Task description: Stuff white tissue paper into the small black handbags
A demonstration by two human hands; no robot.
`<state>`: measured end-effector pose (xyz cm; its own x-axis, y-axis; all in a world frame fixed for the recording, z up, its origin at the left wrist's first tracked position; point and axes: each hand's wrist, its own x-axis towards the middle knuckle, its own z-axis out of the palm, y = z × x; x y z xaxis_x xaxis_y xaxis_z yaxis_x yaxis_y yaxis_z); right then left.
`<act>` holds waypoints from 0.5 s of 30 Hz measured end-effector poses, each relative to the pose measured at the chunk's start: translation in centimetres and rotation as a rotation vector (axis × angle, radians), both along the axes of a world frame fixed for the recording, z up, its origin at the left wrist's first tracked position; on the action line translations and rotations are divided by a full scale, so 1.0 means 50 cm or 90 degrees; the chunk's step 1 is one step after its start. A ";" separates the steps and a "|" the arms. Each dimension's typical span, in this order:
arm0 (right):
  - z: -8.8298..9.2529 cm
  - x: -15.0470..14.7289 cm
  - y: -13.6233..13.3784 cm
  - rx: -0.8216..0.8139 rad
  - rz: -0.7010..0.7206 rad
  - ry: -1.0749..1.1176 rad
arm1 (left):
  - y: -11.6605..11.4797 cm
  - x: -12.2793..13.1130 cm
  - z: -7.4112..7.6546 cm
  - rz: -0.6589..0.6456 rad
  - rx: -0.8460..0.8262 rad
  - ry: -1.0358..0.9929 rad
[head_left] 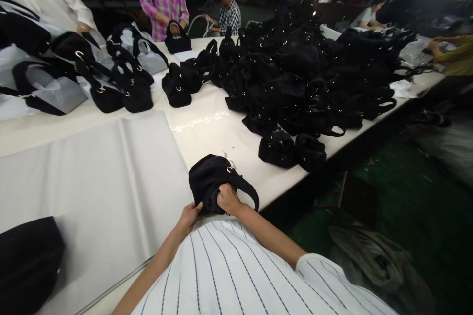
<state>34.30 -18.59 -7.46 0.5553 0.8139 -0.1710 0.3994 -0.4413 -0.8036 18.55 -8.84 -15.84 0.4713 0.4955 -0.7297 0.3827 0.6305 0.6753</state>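
A black handbag (210,174) with a gold ring and a looped strap lies on its side at the table's near edge, its opening turned toward me. My left hand (190,215) pinches the rim of the bag at its lower left. Against the opening, my right hand (229,199) is closed in a fist on the bag's edge or lining; part of its fingers is hidden inside. The strap curves out to the right, past my right wrist.
A big heap of black handbags (288,74) covers the table's middle and right. Bags with pale wrapping (59,88) stand at the left. A stack of pale sheets (92,177) lies near me, with another black bag (27,263) on it. Several people work around the table.
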 end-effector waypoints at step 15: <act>0.030 0.034 0.025 0.184 -0.184 0.316 | 0.053 0.007 0.109 0.047 -0.005 -0.223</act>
